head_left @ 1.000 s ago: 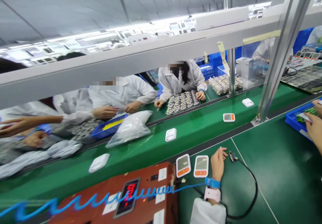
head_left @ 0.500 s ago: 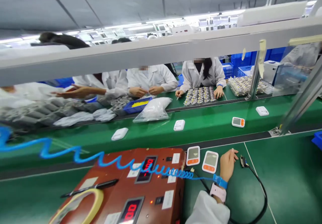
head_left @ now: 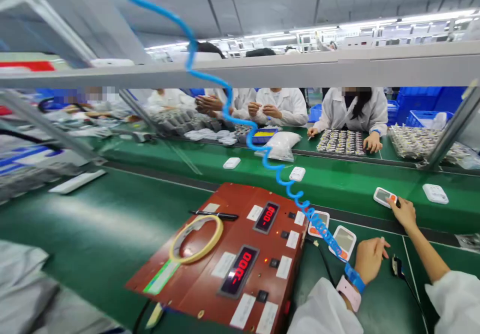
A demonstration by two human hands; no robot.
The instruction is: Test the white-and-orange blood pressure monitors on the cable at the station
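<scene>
Head view: right hand (head_left: 404, 213) reaching onto belt, fingertips touching monitor (head_left: 385, 196); left hand (head_left: 369, 260) loosely curled, empty, beside tester (head_left: 240, 254) reading "000".

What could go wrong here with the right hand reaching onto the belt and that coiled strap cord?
1. The right hand touches the white-and-orange monitor only at its near edge with the fingers; a partial grip like that could let it slip on the green belt.
2. The blue coiled cord from the left wrist crosses over the two monitors beside the left hand; it could snag or drag them.
3. The tape roll and pen lie loose on the tilted red tester and might slide.
</scene>
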